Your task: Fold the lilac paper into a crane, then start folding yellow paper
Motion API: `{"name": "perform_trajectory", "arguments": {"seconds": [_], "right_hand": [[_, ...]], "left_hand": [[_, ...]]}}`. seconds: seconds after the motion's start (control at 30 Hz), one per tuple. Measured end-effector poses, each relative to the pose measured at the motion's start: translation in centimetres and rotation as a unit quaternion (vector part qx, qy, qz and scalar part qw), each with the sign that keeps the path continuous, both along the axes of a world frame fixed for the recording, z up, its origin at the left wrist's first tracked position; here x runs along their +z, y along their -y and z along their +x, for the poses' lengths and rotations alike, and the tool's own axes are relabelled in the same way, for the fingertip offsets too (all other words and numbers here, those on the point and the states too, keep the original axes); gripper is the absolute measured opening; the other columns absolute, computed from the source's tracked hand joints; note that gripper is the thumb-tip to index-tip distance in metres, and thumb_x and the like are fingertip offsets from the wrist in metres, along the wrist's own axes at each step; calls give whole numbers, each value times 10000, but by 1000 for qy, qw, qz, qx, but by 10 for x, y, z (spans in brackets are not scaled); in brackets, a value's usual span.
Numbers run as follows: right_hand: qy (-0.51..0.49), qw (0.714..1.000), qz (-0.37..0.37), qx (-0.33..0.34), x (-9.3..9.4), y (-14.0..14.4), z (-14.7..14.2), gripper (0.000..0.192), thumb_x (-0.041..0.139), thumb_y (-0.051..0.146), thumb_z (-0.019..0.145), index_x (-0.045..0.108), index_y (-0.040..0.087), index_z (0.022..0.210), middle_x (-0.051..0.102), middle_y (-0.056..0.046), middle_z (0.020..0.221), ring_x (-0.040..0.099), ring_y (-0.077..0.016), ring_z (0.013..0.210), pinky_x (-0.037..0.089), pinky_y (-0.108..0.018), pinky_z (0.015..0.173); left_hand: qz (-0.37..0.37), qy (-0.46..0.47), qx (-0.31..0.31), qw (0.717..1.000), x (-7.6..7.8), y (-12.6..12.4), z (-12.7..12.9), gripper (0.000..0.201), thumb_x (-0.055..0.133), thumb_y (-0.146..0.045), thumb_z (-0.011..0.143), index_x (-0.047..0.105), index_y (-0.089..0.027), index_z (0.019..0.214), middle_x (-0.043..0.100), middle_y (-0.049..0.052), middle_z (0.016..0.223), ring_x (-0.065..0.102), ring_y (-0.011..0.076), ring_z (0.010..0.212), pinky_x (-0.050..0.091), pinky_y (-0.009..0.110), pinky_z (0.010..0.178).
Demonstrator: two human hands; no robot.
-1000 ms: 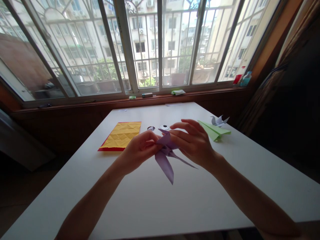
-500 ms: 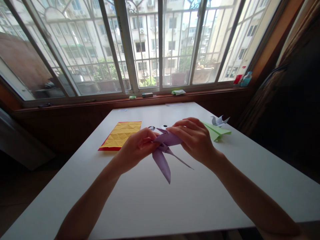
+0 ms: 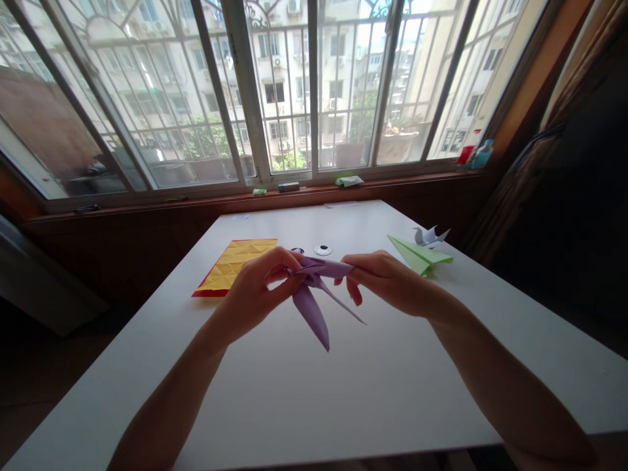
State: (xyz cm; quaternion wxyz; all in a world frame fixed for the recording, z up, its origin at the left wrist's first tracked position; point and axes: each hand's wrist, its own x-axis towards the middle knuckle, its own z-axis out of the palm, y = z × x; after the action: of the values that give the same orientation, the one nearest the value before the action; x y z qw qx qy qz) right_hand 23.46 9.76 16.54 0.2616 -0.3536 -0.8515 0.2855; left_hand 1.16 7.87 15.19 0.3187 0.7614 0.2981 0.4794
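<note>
No legible text, label, brand, number or sign appears anywhere in view. The yellow sheet (image 3: 239, 264) carries only fold creases. The small packs on the window sill (image 3: 473, 156) show colour patches, but any print on them is too small to read.

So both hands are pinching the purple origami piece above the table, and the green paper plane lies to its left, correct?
Not quite: the head view shows the green paper plane to the right. The left hand and right hand do pinch the purple origami piece above the table.
</note>
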Motion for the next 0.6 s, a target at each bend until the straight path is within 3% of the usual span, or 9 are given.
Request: {"name": "perform_trajectory", "arguments": {"seconds": [0.07,0.17,0.23,0.33,0.4,0.47,0.6], "right_hand": [[-65,989,-106,74,-2,-5,2,286,385,287,905,601,145,784,580,18,503,539,-118,539,407,-259,626],[-165,931,-273,177,-9,-13,2,296,413,291,892,592,112,737,522,20,417,506,-115,421,416,-253,522],[-222,869,-369,242,-15,-17,0,280,420,250,888,573,114,698,452,40,366,460,-99,371,386,-220,453],[-285,752,-482,346,-24,-21,-2,272,380,183,886,533,127,668,324,72,320,376,-77,327,308,-168,386],[-298,695,-523,393,-28,-22,-5,282,347,160,883,513,129,657,282,78,316,343,-69,317,277,-151,374],[-300,661,-543,421,-30,-21,-7,291,332,165,882,496,130,645,262,80,320,321,-63,312,272,-146,376],[-302,637,-558,438,-30,-15,-10,294,332,189,879,481,133,632,235,85,327,291,-61,311,264,-146,374]], "left_hand": [[9,1,0,1000,0,0,-1,70,601,-198,822,539,-176,798,628,30,946,633,131,857,523,229,759],[19,8,5,1000,0,1,-2,48,602,-178,819,555,-173,816,624,39,970,626,139,910,522,227,793],[31,19,0,999,0,2,-2,56,605,-157,814,556,-179,831,615,38,1003,616,142,953,521,226,819],[58,13,-16,998,3,6,-2,75,602,-124,810,555,-180,829,592,53,1097,589,171,1045,525,241,835],[72,-1,-35,997,6,7,-3,81,589,-104,816,554,-176,822,577,69,1167,576,191,1085,532,252,826],[86,-5,-57,995,8,9,-3,96,579,-88,820,551,-179,826,593,70,1174,581,191,1086,530,267,841],[89,8,-77,993,11,13,-3,87,588,-106,822,558,-182,851,648,72,1081,612,191,1034,531,301,853]]}}
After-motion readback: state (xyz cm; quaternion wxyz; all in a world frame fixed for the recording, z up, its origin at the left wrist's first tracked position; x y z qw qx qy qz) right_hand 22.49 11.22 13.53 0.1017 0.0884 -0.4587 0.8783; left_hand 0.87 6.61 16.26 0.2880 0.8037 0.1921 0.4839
